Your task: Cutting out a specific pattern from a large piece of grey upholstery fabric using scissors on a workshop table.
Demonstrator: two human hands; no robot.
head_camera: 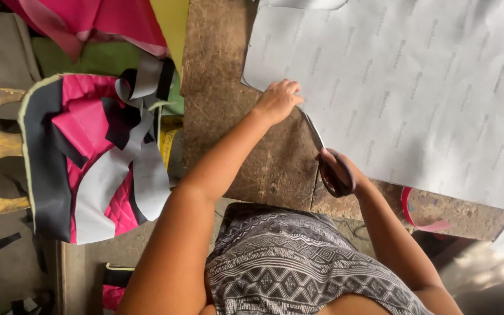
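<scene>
Two bare hands worked apart at the edge of a large pale grey printed sheet [415, 93] spread on a worn brown wooden table [217, 76]. The left hand [278, 100] pressed flat on the sheet's corner. The right hand [338, 170] gripped dark-handled steel scissors [321, 153], their long blades pointing up-left toward the left hand. Pink and grey fabric offcuts [97, 157] lay heaped well left.

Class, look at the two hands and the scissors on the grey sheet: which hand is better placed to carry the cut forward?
The right hand: it grips the scissors at the grey sheet, while the left hand presses the sheet flat.
</scene>
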